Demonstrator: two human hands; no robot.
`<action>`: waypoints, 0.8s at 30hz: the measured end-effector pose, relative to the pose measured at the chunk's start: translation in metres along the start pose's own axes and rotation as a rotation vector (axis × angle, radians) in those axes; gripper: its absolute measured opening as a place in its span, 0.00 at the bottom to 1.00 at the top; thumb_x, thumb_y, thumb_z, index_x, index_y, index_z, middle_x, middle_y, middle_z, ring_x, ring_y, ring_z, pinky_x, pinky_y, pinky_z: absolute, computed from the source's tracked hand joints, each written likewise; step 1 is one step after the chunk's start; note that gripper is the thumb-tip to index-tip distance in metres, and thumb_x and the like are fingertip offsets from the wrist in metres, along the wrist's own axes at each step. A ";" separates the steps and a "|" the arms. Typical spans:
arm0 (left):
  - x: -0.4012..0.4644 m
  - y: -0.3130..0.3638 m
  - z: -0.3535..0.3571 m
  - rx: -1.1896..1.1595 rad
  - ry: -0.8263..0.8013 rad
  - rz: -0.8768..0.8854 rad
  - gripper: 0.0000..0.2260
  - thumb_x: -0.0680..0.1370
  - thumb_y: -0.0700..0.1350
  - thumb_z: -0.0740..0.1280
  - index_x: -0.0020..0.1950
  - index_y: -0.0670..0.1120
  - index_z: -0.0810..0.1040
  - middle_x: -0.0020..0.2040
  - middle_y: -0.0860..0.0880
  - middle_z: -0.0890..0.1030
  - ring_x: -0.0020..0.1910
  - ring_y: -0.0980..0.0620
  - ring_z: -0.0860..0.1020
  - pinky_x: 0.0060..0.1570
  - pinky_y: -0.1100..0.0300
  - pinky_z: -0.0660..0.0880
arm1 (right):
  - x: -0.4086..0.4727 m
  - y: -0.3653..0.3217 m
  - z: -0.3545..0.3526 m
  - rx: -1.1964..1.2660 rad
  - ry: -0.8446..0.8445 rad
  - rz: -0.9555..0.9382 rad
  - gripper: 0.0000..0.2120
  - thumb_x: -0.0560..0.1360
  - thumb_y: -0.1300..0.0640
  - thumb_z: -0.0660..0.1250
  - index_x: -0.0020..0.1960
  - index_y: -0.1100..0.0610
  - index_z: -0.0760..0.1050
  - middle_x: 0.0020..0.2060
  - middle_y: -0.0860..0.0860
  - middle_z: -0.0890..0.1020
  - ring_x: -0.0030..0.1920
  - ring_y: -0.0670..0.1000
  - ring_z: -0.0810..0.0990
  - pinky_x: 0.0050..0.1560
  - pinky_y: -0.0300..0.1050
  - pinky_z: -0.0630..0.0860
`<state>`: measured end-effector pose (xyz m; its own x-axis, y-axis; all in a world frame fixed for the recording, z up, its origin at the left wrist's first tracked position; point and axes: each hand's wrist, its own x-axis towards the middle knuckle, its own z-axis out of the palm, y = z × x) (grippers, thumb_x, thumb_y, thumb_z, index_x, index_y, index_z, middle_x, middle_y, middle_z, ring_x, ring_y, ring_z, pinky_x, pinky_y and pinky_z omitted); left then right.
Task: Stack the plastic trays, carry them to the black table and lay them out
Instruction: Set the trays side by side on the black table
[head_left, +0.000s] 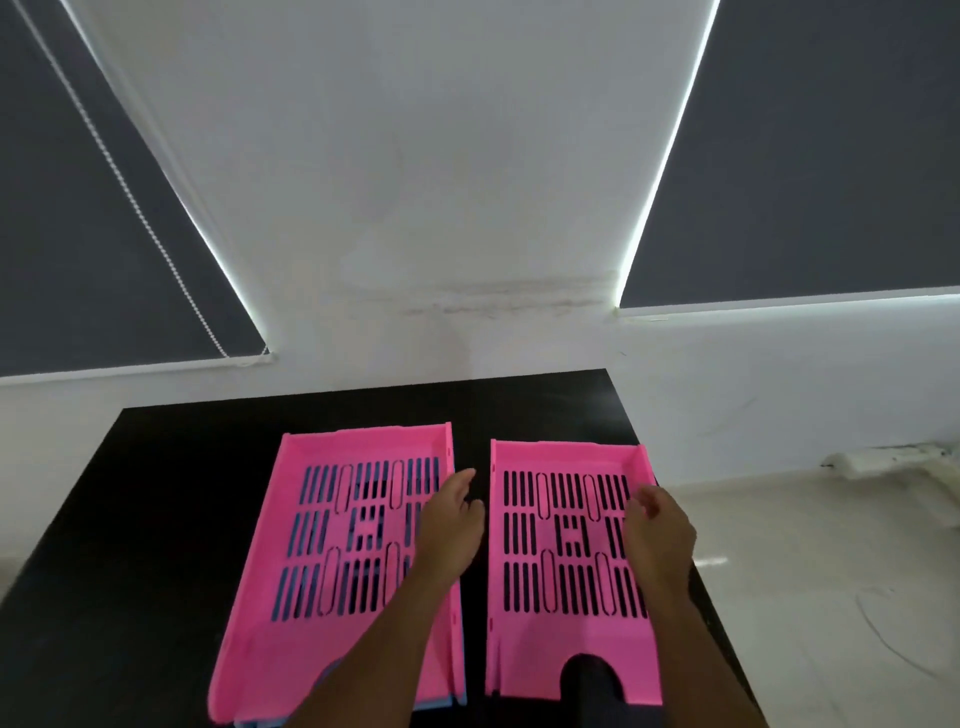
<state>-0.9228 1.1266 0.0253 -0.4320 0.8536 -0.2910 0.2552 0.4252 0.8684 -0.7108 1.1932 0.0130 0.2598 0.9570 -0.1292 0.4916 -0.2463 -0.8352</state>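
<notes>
Two pink slotted plastic trays lie side by side on the black table. The left pink tray rests on top of a blue tray, whose edge shows at the bottom and through the slots. The right pink tray lies flat on the table by itself. My left hand hovers over the gap between the trays, at the left tray's right wall, fingers apart. My right hand is over the right tray's right side, fingers loosely apart, holding nothing.
A white wall rises behind the table, with dark roller blinds at left and right. Pale floor lies to the right of the table's right edge. Bare black tabletop extends to the left and behind the trays.
</notes>
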 end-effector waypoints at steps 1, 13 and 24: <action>0.001 -0.003 -0.010 -0.007 0.020 0.018 0.22 0.79 0.36 0.61 0.73 0.46 0.69 0.72 0.46 0.73 0.70 0.50 0.71 0.65 0.59 0.67 | -0.004 -0.005 0.010 -0.001 -0.023 -0.019 0.10 0.82 0.62 0.62 0.59 0.61 0.79 0.44 0.54 0.83 0.35 0.49 0.79 0.37 0.41 0.77; -0.030 -0.086 -0.160 0.037 0.423 -0.026 0.19 0.79 0.37 0.62 0.70 0.47 0.71 0.64 0.48 0.77 0.49 0.56 0.81 0.45 0.66 0.80 | -0.105 -0.044 0.126 0.014 -0.460 -0.119 0.23 0.80 0.57 0.66 0.74 0.60 0.70 0.68 0.57 0.78 0.65 0.55 0.78 0.67 0.49 0.72; -0.053 -0.138 -0.200 -0.005 0.191 -0.212 0.08 0.82 0.41 0.58 0.55 0.45 0.77 0.42 0.46 0.83 0.35 0.55 0.84 0.31 0.67 0.76 | -0.148 -0.041 0.148 -0.145 -0.395 -0.150 0.16 0.81 0.64 0.61 0.67 0.62 0.76 0.39 0.47 0.79 0.36 0.43 0.79 0.33 0.33 0.73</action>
<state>-1.1081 0.9624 0.0017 -0.6304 0.6735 -0.3860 0.1374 0.5862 0.7985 -0.8925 1.0848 -0.0128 -0.1468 0.9620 -0.2301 0.6188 -0.0921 -0.7801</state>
